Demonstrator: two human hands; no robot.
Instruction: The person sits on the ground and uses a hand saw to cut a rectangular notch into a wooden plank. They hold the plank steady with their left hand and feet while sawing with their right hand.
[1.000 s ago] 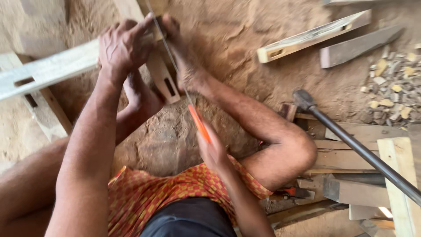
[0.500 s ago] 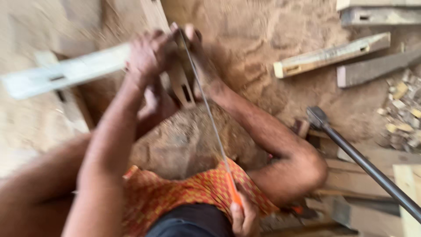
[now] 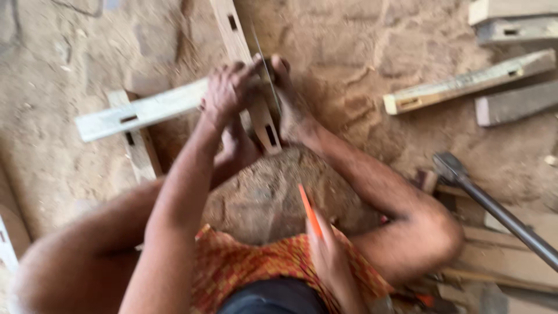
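Note:
I sit on sandy ground with a pale wooden rail [image 3: 139, 113] lying across a longer mortised rail [image 3: 235, 35]. My left hand [image 3: 229, 90] grips the wood where the two pieces cross. My right foot [image 3: 290, 104] presses on the wood beside that hand, and my left foot [image 3: 238, 148] lies under my forearm. A thin saw blade [image 3: 264, 64] runs from the crossing back toward my body. My right hand [image 3: 328, 256] is closed on the saw's orange handle [image 3: 310, 212], low near my lap. The picture is motion-blurred.
A hammer with a long dark handle [image 3: 500, 212] lies at the right. Several mortised wood pieces [image 3: 465, 87] lie at the upper right. Scrap boards [image 3: 511, 261] are stacked at the lower right. A short wooden block [image 3: 136, 151] sits under the pale rail.
My right hand has drawn the saw back toward my body, the orange handle moving from mid-frame down near my lap. My left hand stays on the wood.

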